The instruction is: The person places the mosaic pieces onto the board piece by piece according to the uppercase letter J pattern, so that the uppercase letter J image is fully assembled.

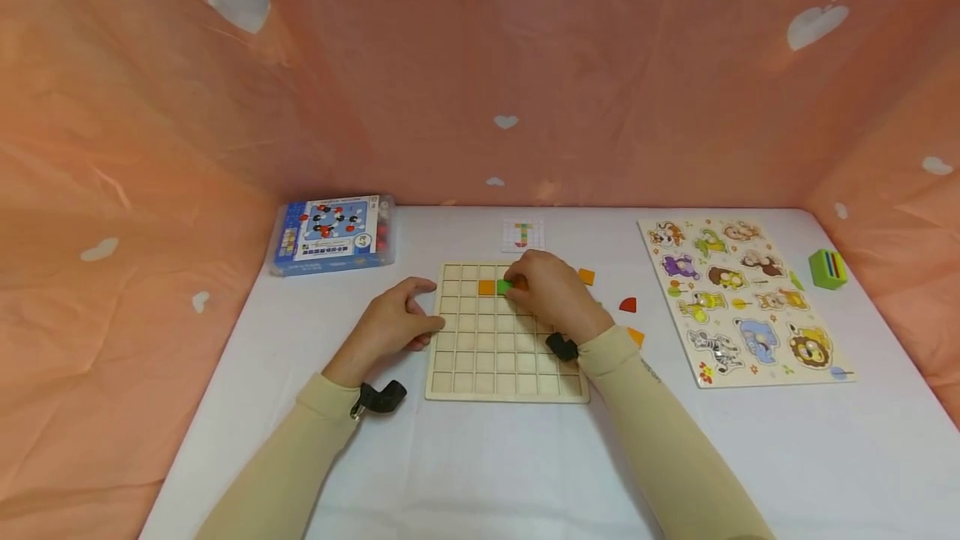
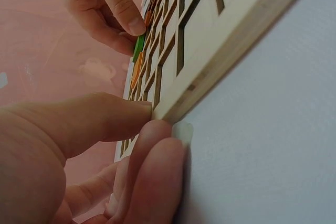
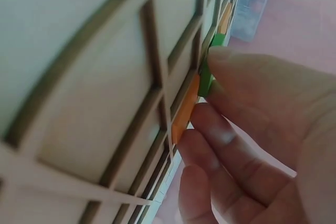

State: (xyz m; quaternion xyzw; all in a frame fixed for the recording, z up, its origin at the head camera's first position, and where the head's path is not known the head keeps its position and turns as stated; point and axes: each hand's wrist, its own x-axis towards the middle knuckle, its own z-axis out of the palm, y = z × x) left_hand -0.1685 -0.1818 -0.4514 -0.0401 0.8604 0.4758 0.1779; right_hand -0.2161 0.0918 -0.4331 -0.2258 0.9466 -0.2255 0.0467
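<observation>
A wooden grid board (image 1: 506, 397) lies flat on the white table. At its left edge, my left hand (image 1: 390, 319) holds the rim, thumb on top and fingertips against the side in the left wrist view. My right hand (image 1: 551, 290) is over the upper part of the board and pinches a green square tile (image 3: 212, 66) between thumb and index finger. To the left of the green tile, an orange tile (image 1: 487, 287) sits in a cell. A second orange tile (image 3: 186, 109) shows on the board beneath the right hand's other fingers.
Behind the board lies a pattern card (image 1: 522, 235). Right of the board are loose orange tiles (image 1: 587, 277) and a red quarter-round piece (image 1: 628, 305). An animal puzzle board (image 1: 750, 307) and a green block (image 1: 828, 270) lie farther right. A boxed set (image 1: 333, 236) is at back left.
</observation>
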